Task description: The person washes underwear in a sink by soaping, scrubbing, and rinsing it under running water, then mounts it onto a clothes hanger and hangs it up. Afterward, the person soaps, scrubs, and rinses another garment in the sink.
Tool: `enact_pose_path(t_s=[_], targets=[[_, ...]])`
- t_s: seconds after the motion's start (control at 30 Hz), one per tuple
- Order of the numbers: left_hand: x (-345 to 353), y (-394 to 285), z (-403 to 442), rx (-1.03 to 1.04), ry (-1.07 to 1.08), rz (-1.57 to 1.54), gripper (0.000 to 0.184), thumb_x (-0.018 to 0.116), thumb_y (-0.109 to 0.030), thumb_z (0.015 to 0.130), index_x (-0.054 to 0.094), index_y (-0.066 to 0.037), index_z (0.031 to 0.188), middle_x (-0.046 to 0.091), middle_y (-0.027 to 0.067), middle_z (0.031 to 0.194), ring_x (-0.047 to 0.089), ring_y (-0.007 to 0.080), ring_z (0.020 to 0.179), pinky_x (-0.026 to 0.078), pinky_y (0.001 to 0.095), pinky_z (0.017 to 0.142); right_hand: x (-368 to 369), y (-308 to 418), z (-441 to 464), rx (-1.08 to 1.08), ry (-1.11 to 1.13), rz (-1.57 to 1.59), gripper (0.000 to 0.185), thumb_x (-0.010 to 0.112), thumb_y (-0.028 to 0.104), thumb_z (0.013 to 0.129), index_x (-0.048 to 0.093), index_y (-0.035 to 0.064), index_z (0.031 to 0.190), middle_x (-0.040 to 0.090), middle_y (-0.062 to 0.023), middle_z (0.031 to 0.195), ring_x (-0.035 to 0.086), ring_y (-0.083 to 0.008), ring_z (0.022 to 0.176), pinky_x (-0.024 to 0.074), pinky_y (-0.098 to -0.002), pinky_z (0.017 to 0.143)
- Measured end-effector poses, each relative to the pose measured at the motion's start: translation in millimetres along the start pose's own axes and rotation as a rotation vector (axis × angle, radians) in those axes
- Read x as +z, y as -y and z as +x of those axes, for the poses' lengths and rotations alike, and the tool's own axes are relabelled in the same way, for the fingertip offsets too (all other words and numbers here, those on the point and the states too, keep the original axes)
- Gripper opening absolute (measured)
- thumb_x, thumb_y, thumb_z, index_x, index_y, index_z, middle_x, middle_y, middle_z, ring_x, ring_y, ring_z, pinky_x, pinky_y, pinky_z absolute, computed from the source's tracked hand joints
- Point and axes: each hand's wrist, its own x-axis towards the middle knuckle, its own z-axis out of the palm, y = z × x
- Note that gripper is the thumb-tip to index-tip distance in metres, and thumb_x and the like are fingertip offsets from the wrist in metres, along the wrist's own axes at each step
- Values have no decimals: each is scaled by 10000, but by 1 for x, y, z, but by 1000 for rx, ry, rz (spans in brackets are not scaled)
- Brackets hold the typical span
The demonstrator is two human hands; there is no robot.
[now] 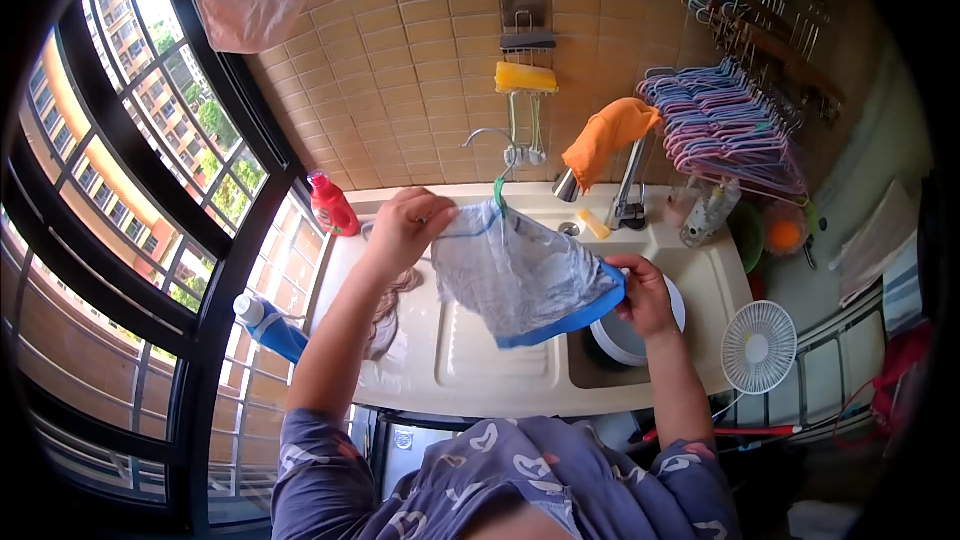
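A thin light-grey cloth garment with blue trim (520, 275) hangs spread over a clothes hanger (492, 132), whose metal hook and green neck stick out above it. My left hand (408, 228) is closed at the garment's upper left corner, where a hanger end shows beside the fingers. At the blue edge on the other side, my right hand (645, 298) pinches the cloth between thumb and fingers. The garment is held in the air over the sink counter (400, 380). Its exact kind I cannot make out.
A white basin (672, 320) sits in the sink bowl. Brownish wet cloth (385, 315) lies at left on the counter. An orange cloth (610, 140) drapes over the faucet. Bottles, a red one (332, 205) and a blue one (270, 328), stand left; many hangers (715, 120) hang right.
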Motion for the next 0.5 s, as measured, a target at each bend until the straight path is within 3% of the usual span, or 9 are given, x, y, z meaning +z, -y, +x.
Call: enact_pose_path(t_s=[0.13, 0.23, 0.3, 0.4, 0.47, 0.5], targets=[[-18, -1, -10, -93, -13, -137, 107, 644, -97, 923, 693, -6, 952, 680, 113, 856, 660, 188, 798, 526, 313, 682, -9, -7, -3, -31, -80, -1, 178, 514, 178, 1014, 643, 92, 1102, 590, 14, 666, 418, -43, 419, 307, -189, 380], [-38, 18, -11, -190, -153, -83, 122, 630, -114, 937, 669, -2, 962, 674, 120, 858, 653, 195, 784, 512, 303, 701, -23, -8, -7, -86, -89, 155, 154, 537, 165, 998, 647, 97, 1083, 564, 14, 639, 403, -48, 404, 294, -202, 379], [-43, 15, -10, -139, -125, -31, 135, 627, -128, 941, 658, 4, 944, 669, 117, 845, 643, 202, 770, 498, 302, 695, -21, -9, -7, -91, -70, 133, 152, 563, 159, 975, 642, 106, 1094, 547, 13, 624, 386, -53, 392, 289, -218, 378], [-45, 3, -9, -106, -73, -20, 147, 651, -136, 927, 664, 10, 913, 658, 107, 798, 625, 194, 718, 486, 291, 650, -15, -4, -5, -87, -85, 175, 163, 573, 154, 958, 631, 113, 1104, 566, 15, 644, 421, -63, 403, 319, -221, 380], [-45, 5, -13, -101, 30, 22, 155, 686, -133, 905, 676, 19, 876, 652, 89, 769, 610, 166, 677, 481, 273, 622, -12, 10, -5, 67, -274, 141, 176, 563, 190, 968, 618, 118, 1118, 605, 14, 724, 497, -76, 464, 373, -221, 403], [-44, 13, -15, -83, 5, -134, 169, 714, -133, 889, 683, 27, 846, 657, 67, 744, 601, 127, 664, 475, 256, 607, -13, 12, 0, 46, -304, 143, 192, 567, 254, 973, 616, 135, 1116, 639, 11, 820, 577, -88, 569, 424, -213, 444]])
